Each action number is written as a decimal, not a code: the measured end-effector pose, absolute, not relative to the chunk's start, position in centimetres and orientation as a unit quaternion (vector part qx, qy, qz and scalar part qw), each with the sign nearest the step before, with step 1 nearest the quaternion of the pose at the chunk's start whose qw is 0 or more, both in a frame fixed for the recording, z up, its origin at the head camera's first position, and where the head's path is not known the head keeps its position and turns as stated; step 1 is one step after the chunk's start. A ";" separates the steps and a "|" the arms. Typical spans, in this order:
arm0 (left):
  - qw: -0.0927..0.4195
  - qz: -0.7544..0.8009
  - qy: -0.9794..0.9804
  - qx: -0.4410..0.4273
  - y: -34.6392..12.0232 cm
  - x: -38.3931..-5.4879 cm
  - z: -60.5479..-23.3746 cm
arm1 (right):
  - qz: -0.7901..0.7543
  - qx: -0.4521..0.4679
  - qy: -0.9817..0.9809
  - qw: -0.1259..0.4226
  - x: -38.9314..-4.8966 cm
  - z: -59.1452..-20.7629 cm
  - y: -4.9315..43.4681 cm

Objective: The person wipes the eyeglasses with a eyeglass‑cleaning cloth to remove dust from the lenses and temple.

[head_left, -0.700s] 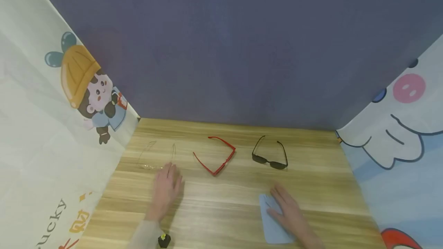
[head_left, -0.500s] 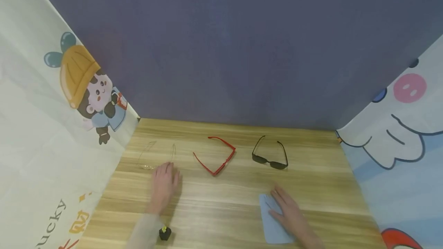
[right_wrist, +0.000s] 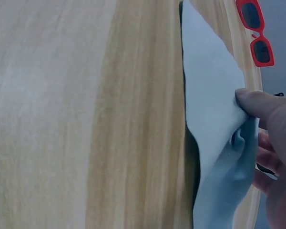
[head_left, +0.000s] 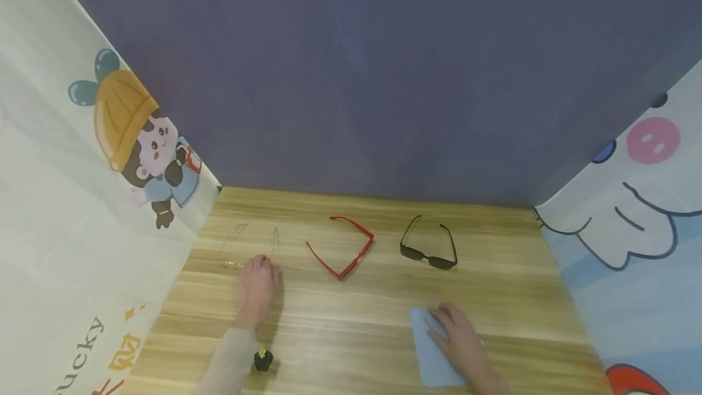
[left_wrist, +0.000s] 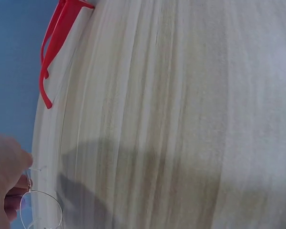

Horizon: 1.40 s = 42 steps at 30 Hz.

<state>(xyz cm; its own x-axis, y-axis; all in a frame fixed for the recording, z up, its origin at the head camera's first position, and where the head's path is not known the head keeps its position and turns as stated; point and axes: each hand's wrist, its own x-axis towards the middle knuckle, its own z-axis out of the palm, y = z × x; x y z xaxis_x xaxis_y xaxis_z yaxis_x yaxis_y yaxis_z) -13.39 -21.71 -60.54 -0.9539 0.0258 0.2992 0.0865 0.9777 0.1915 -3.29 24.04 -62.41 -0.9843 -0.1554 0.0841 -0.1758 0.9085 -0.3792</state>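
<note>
Thin wire-frame eyeglasses (head_left: pixel 234 265) rest on the left of the table with their temples spread away from me. My left hand (head_left: pixel 258 288) covers their right front corner. In the left wrist view, its thumb and fingers pinch the frame beside a round rim (left_wrist: pixel 46 193). On the right, my right hand (head_left: pixel 460 340) grips a pale blue cloth (head_left: pixel 430 352) by its upper edge. The right wrist view has the thumb on top of the cloth (right_wrist: pixel 212 90), which is lifted and creased there, with fingers behind it.
Red-framed glasses (head_left: pixel 359 256) lie mid-table, temples unfolded. Black sunglasses (head_left: pixel 412 253) lie to their right. A small black object with a yellow top (head_left: pixel 263 360) is beside the left sleeve (head_left: pixel 227 361). A dark backdrop (head_left: pixel 351 78) rises behind the wooden table (head_left: pixel 340 328).
My left hand has shifted slightly left and its fingers have drawn in on the wire-frame eyeglasses. The right hand's fingers have curled onto the cloth's edge.
</note>
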 end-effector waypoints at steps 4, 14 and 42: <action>0.158 -0.106 -0.981 -0.029 -21.7 -13.7 -60.3 | 0.199 0.071 -0.977 0.023 -3.3 -62.3 24.0; 0.099 -0.076 -0.992 0.011 -21.3 -14.4 -59.0 | 0.226 0.040 -0.973 -0.012 -3.2 -62.4 24.2; 0.219 -0.275 -0.936 0.008 -21.2 -11.8 -54.9 | 0.238 0.056 -0.968 0.060 -3.4 -61.9 24.0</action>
<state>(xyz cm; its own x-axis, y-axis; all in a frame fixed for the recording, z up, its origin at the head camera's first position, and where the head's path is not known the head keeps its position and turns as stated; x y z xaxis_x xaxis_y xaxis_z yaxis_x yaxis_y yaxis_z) -11.76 -21.23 -54.86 -0.9043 -0.1359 0.4046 0.1045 0.8486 0.5186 -3.38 24.02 -61.87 -0.9865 -0.0803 0.1424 -0.1372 0.8802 -0.4543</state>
